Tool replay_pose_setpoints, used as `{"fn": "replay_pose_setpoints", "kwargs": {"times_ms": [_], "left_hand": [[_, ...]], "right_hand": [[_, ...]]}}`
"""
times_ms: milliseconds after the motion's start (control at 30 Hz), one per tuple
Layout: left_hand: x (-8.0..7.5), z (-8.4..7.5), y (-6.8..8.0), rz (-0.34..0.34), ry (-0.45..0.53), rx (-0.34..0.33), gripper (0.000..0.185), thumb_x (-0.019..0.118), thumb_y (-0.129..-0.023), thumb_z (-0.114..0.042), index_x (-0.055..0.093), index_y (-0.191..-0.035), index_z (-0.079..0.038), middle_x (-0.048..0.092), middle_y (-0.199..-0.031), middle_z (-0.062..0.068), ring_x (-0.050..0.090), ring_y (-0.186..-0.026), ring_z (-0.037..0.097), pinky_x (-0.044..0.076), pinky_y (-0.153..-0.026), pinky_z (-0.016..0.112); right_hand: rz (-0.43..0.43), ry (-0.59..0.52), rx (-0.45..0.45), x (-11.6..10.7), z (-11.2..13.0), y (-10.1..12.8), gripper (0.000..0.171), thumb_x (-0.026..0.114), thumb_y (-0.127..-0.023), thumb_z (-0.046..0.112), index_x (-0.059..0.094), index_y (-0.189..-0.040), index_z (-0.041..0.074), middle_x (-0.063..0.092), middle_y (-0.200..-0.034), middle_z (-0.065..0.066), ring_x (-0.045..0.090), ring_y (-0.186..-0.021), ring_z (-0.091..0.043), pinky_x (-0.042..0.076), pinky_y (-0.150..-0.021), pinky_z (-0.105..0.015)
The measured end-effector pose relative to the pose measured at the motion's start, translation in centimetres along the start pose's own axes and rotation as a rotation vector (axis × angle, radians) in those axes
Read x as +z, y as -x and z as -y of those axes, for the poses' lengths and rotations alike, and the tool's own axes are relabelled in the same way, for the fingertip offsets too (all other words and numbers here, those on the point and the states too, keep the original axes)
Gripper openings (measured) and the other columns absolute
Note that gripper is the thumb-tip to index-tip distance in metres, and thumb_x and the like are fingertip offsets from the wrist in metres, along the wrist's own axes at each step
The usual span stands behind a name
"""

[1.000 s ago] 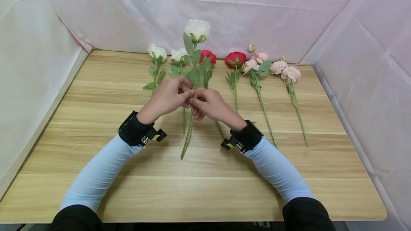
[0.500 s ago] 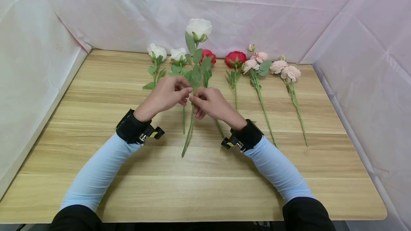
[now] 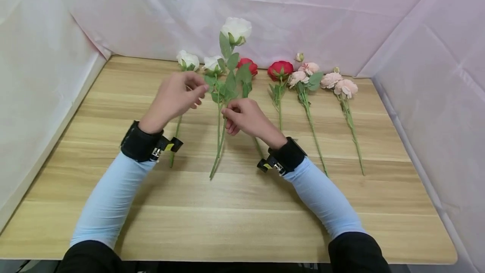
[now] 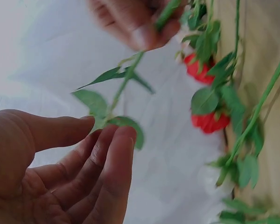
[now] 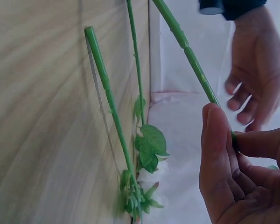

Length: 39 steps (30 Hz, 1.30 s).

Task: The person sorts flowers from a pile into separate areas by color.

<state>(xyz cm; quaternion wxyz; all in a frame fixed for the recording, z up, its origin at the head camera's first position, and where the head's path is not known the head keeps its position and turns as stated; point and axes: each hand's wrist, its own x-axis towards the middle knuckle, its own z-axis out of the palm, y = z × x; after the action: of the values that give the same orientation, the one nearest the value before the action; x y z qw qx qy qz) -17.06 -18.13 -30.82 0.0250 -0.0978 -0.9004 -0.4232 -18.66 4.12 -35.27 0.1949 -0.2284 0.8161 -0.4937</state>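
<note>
Wooden table (image 3: 265, 222) enclosed by white sheeting (image 3: 45, 75); no brand, label or writing can be read anywhere. From left: a white flower (image 3: 187, 59) lying flat, its stem passing under the left hand (image 3: 176, 98). That hand hovers with fingers loosely extended, gripping nothing, fingertips just beside a leaf (image 4: 95, 105) of the raised flower. A second white flower (image 3: 212, 63) lies behind. The raised white rose (image 3: 236, 29) stands nearly upright above the table, its stem (image 3: 217, 146) pinched between thumb and forefinger of the right hand (image 3: 244, 117), lower end near the tabletop. Further right lie two red flowers (image 3: 280, 70) and two pink sprays (image 3: 339, 85). Black wrist straps (image 3: 141, 142) sit over pale blue sleeves (image 3: 113, 197).
</note>
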Motion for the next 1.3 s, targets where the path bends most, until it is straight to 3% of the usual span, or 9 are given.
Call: {"fn": "replay_pose_setpoints", "kwargs": {"times_ms": [233, 367, 500, 667, 833, 1067, 1300], "left_hand": [[-4.5, 0.4, 1.3, -0.171, 0.038, -0.055, 0.031, 0.065, -0.102, -0.034, 0.073, -0.113, -0.006, 0.075, -0.093, 0.009, 0.071, -0.068, 0.009, 0.058, -0.062, 0.02], [-6.1, 0.3, 1.8, -0.234, 0.123, -0.07, 0.029, 0.069, -0.1, -0.032, 0.072, -0.109, -0.005, 0.072, -0.082, -0.005, 0.071, -0.064, 0.004, 0.059, -0.061, 0.021], [-7.4, 0.1, 2.2, -0.282, 0.167, -0.07, 0.027, 0.07, -0.099, -0.03, 0.073, -0.106, -0.004, 0.071, -0.076, -0.012, 0.072, -0.062, 0.005, 0.059, -0.059, 0.02], [-8.2, -0.1, 2.6, -0.324, 0.165, -0.059, 0.027, 0.072, -0.098, -0.03, 0.074, -0.105, -0.004, 0.072, -0.074, -0.013, 0.071, -0.061, 0.005, 0.059, -0.057, 0.02], [-8.4, -0.2, 2.8, -0.341, 0.161, -0.059, 0.025, 0.073, -0.097, -0.03, 0.074, -0.101, -0.006, 0.073, -0.074, -0.012, 0.069, -0.06, 0.005, 0.058, -0.056, 0.02], [-8.8, -0.1, 2.7, -0.337, 0.202, -0.082, 0.022, 0.073, -0.096, -0.031, 0.074, -0.1, -0.009, 0.073, -0.075, -0.009, 0.069, -0.059, 0.007, 0.059, -0.057, 0.022], [-9.5, 0.8, 2.7, -0.365, 0.217, -0.123, 0.018, 0.07, -0.099, -0.026, 0.074, -0.103, -0.009, 0.071, -0.075, -0.011, 0.072, -0.062, 0.008, 0.059, -0.058, 0.019]], "right_hand": [[0.061, -0.034, 0.02, 2.1, 1.9, -4.0, 0.03, 0.057, -0.108, 0.02, 0.069, -0.092, -0.002, 0.07, -0.074, -0.015, 0.074, -0.065, -0.025, 0.064, -0.072, -0.049], [0.11, -0.042, 0.056, 4.0, 3.5, -7.3, 0.031, 0.056, -0.108, 0.019, 0.069, -0.097, -0.007, 0.07, -0.073, -0.012, 0.074, -0.064, -0.023, 0.065, -0.072, -0.044], [0.144, 0.004, 0.053, 6.4, 4.7, -10.7, 0.033, 0.054, -0.109, 0.019, 0.068, -0.09, -0.004, 0.069, -0.07, -0.009, 0.073, -0.062, -0.02, 0.065, -0.071, -0.038], [0.218, -0.003, 0.039, 9.6, 5.3, -13.5, 0.037, 0.052, -0.11, 0.018, 0.066, -0.083, -0.002, 0.068, -0.071, -0.01, 0.072, -0.065, -0.021, 0.064, -0.075, -0.038], [0.235, -0.058, 0.113, 12.3, 5.5, -15.2, 0.041, 0.054, -0.108, 0.014, 0.063, -0.072, -0.003, 0.067, -0.063, -0.01, 0.07, -0.058, -0.019, 0.064, -0.07, -0.035], [0.183, 0.002, 0.245, 14.1, 5.7, -16.6, 0.042, 0.056, -0.107, 0.013, 0.058, -0.067, 0.001, 0.067, -0.06, -0.012, 0.069, -0.054, -0.021, 0.064, -0.068, -0.035], [0.167, 0.098, 0.292, 15.0, 5.2, -17.4, 0.038, 0.054, -0.108, 0.015, 0.065, -0.075, -0.001, 0.066, -0.06, -0.01, 0.069, -0.052, -0.02, 0.063, -0.06, -0.031]]}}
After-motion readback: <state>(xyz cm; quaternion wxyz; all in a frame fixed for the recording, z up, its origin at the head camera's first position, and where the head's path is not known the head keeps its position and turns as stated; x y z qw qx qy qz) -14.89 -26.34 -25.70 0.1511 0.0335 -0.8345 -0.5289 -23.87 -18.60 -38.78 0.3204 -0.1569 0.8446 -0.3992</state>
